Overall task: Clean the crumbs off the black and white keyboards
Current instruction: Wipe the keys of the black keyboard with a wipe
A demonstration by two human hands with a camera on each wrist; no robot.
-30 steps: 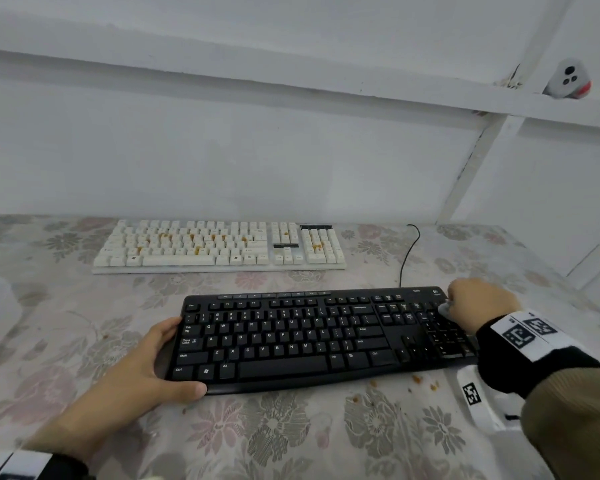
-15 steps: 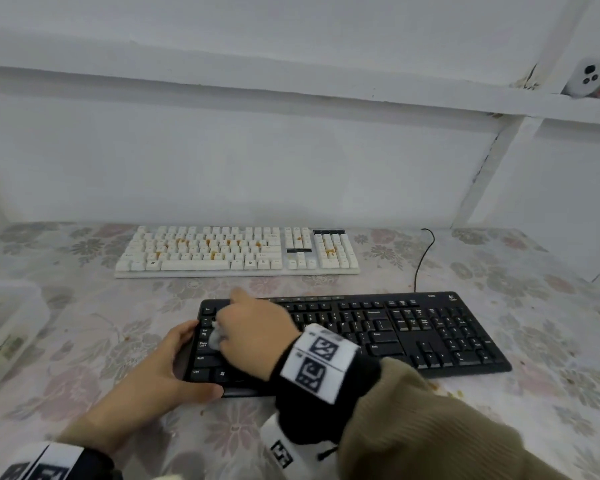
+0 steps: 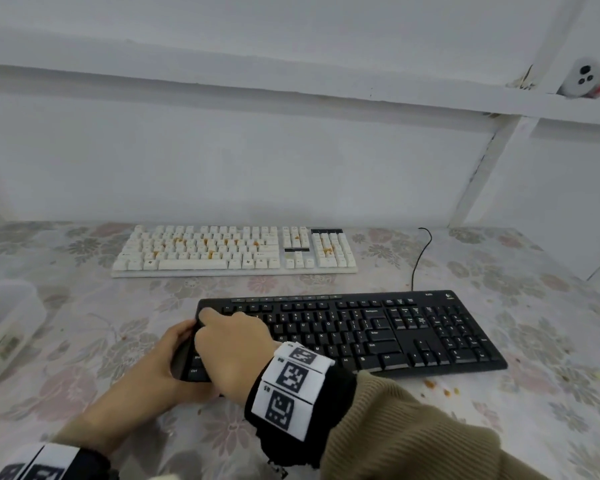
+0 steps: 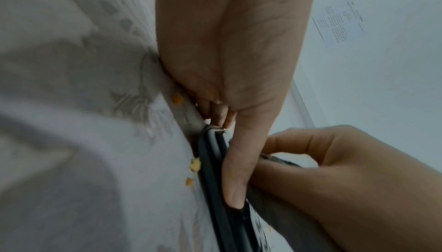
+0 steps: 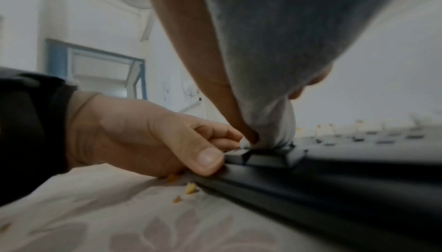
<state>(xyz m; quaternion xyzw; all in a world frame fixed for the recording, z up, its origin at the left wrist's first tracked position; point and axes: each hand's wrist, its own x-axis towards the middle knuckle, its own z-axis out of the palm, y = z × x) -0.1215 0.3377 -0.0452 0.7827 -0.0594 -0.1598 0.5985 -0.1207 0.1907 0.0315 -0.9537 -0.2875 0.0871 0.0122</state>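
Note:
The black keyboard (image 3: 378, 334) lies near me on the flowered tablecloth (image 3: 84, 341). My left hand (image 3: 174, 351) grips its left end, thumb (image 5: 208, 159) on the front edge. My right hand (image 3: 229, 337) holds a grey cloth (image 5: 270, 67) and presses it onto the keys at the keyboard's far left corner. The white keyboard (image 3: 236, 249) lies behind, apart from both hands, with orange crumbs (image 3: 205, 244) scattered among its keys. Loose crumbs (image 3: 437, 386) lie on the table in front of the black keyboard, and more crumbs (image 4: 195, 164) by its left end.
A translucent plastic box (image 3: 4, 323) stands at the table's left edge. A black cable (image 3: 420, 258) runs back from the black keyboard toward the wall. A small white device (image 3: 584, 81) sits on the ledge at the upper right.
My right hand has swept with the cloth from the black keyboard's right end across to its left end. My left hand has stayed on the left end.

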